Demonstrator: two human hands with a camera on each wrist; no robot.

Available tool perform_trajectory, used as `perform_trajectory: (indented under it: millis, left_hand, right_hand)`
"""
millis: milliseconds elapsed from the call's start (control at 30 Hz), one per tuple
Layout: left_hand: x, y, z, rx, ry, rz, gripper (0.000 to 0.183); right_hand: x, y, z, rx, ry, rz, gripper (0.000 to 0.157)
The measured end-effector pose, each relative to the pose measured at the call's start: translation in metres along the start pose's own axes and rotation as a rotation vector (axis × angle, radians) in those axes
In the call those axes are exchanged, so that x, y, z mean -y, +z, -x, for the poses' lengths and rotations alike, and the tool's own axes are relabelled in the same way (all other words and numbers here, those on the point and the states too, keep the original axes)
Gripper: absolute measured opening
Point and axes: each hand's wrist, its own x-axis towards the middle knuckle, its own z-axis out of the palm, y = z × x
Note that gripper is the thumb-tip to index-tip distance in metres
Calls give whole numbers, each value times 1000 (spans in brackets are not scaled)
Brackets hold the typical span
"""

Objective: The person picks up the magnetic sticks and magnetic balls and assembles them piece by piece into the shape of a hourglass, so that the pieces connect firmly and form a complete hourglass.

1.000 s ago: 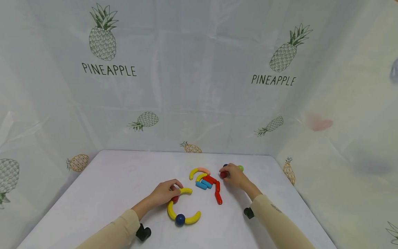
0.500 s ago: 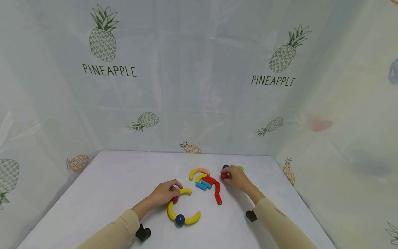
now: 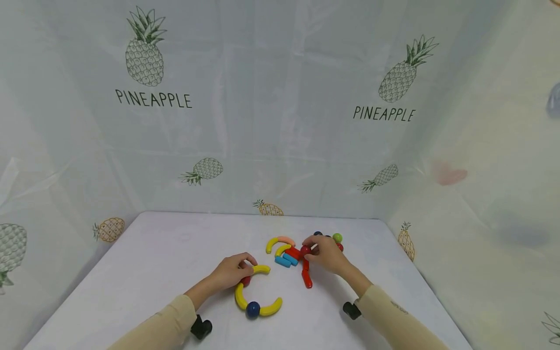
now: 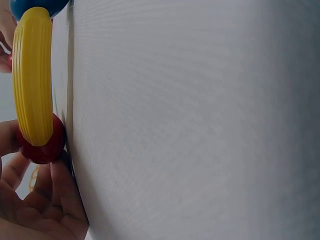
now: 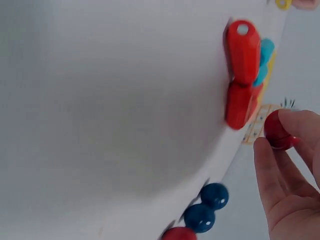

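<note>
On the table's left half, my left hand (image 3: 233,270) pinches a red ball (image 4: 42,154) between thumb and fingers. Yellow curved rods (image 3: 239,296) join that ball, and a dark blue ball (image 3: 253,309) links the lower two in an open ring. Further right, my right hand (image 3: 329,254) pinches another red ball (image 5: 276,131) with its fingertips, held off the table. From the head view this ball overlaps the upper end of a line of red rods (image 3: 306,278); the right wrist view shows it apart from them.
Light blue rods (image 3: 283,261), yellow curved rods (image 3: 272,244) and a pink curved rod (image 3: 286,240) lie mid-table. Behind my right hand are dark blue balls (image 5: 200,218), a green ball (image 3: 337,237) and a red ball (image 3: 340,247). Printed curtains surround the table.
My right hand has carried its red ball leftward, from beside the loose balls to near the red rods. The left hand stays where it was.
</note>
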Motion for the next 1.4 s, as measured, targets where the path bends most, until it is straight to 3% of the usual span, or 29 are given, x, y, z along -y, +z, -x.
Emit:
perform_trajectory:
  millis: [400, 867, 1400]
  left_hand:
    - [0, -1, 0, 0, -4, 5, 15]
    - [1, -1, 0, 1, -12, 14, 15]
    - [0, -3, 2, 11, -2, 19, 14]
  right_hand:
    - [29, 25, 14, 134, -108, -34, 29]
    - [50, 57, 15, 203, -101, -142, 28]
    - [55, 67, 9, 185, -122, -124, 24]
